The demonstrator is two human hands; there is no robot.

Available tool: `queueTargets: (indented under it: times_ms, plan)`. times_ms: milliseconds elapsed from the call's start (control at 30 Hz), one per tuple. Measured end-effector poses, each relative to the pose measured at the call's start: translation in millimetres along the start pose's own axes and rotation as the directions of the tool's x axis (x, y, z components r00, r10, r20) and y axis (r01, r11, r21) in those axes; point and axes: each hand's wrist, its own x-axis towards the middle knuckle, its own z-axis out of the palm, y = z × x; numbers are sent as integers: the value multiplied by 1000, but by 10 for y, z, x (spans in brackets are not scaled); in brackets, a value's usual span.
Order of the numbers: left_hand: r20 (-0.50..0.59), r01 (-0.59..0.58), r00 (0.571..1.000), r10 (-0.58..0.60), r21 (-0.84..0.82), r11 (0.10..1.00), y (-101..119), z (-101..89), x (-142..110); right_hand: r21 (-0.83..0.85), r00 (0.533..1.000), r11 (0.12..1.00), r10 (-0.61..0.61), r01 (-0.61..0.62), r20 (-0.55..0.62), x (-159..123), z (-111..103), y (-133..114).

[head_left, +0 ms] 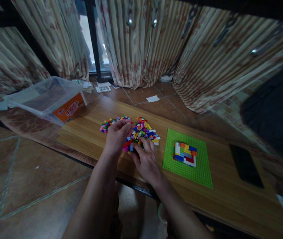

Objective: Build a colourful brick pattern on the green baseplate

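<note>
A pile of small toy building bricks [145, 127] in many colours lies on the wooden board in front of me. My left hand [117, 135] hovers at the pile's left part, thumb and fingers pinched together; whatever is between them is too small or hidden to name. Reaching into the near right side of the pile is my right hand [146, 158], fingers apart and touching loose bricks. A black brick [136, 141] shows by its fingertips. To the right, a green baseplate [170, 156] carries a low multicoloured block of joined bricks [185, 154].
A clear plastic tub [44, 94] with an orange label stands at the board's left end. On the right of the wooden board [221, 196] lies a dark phone [246, 166]. Papers [152, 99] are on the tiled floor behind, below striped curtains [141, 49]. A dark shape [275, 109] fills the right edge.
</note>
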Motion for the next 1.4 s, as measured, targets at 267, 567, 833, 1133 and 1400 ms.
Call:
queueTargets:
  times_ms: [267,567,833,1133,1400]
  plan:
    - [14,-5,1000,5,-10,1000,2,-19,-4,124,998,992,41,-34,-53,54,-6,45]
    - [79,-15,997,11,42,999,-68,117,-60,622,906,766,365,-163,-212,37,-381,409]
    - [422,-206,904,71,282,937,-387,507,-296,122,895,953,302,-277,-327,-197,-877,1025]
    - [599,-336,797,-72,540,772,-428,756,-585,-308,964,917,214,-254,-159,-254,-881,1235]
    - [633,-391,767,-102,588,708,-413,739,-605,-205,955,935,272,-291,-114,-282,-817,1370]
